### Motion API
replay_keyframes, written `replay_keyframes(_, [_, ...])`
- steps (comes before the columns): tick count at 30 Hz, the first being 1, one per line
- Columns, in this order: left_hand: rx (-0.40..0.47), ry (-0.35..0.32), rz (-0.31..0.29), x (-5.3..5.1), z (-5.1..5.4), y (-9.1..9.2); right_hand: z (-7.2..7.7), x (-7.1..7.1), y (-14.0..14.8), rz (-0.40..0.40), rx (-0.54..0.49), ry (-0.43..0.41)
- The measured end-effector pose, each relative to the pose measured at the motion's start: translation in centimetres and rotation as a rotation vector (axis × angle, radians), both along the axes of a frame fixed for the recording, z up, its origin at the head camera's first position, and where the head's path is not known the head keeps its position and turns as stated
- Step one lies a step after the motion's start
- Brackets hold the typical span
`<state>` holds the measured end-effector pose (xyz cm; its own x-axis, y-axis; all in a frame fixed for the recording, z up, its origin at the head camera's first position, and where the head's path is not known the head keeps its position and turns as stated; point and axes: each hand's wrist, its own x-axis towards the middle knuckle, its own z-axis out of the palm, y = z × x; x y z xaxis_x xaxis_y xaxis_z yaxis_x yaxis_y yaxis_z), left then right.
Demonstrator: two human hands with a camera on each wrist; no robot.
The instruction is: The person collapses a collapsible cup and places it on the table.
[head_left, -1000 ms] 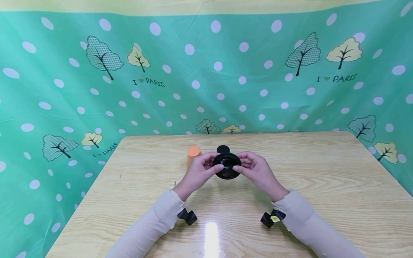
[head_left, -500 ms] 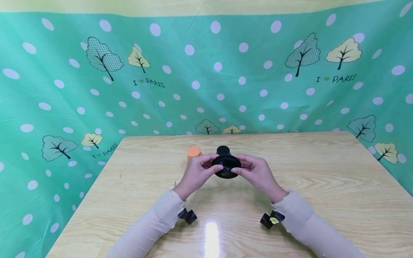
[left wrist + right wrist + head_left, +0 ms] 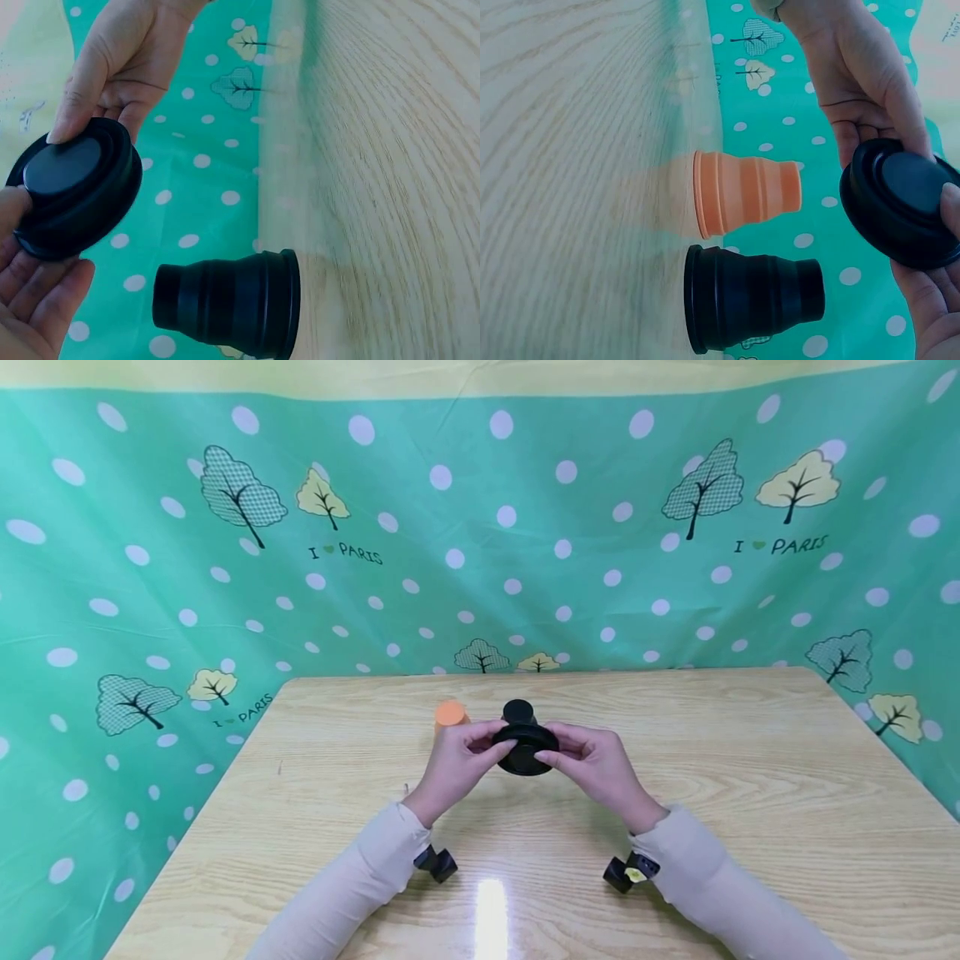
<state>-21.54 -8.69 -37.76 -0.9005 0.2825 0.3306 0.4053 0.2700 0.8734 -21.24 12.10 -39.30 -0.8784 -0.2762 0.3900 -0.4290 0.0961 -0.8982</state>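
Both hands hold a black collapsible cup (image 3: pixel 527 762), folded down to a thick disc, above the table. The left hand (image 3: pixel 459 767) pinches its left rim, thumb on the near face and fingers behind. The right hand (image 3: pixel 596 766) grips the opposite side the same way. In the wrist views the flat round base (image 3: pixel 64 166) sits within the folded rings. Behind the held cup, a second black cup (image 3: pixel 754 300) stands extended and upside down on the table. Beside it is an orange cup (image 3: pixel 748 193), also inverted, partly hidden by the left hand in the head view.
The wooden table (image 3: pixel 750 760) reaches back to a green dotted curtain (image 3: pixel 562 510). Dark wrist devices (image 3: pixel 437 864) hang beneath both sleeves. A light reflection shows on the near tabletop.
The held cup's middle, stretched and glossy between the thumbs earlier, now looks flatter. The cup has tipped slightly and come down a little with both hands. The standing cups have stayed put.
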Motion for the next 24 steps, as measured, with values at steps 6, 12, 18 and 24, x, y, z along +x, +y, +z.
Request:
replay_keyframes(6, [0.06,-0.045,-0.054,-0.4,-0.6,-0.3,0.5,0.1,0.1,0.017,0.008,0.021])
replay_keyframes(12, [0.071,-0.083,-0.088,-0.4,-0.4,-0.5,0.6,0.0,0.5,0.031,0.006,-0.012])
replay_keyframes(18, [0.073,-0.136,-0.114,-0.5,-0.4,-0.6,0.7,0.0,0.9,0.058,-0.001,-0.034])
replay_keyframes(24, [0.078,-0.167,-0.131,-0.4,-0.1,-0.6,1.0,-0.1,1.1,0.065,0.008,-0.078])
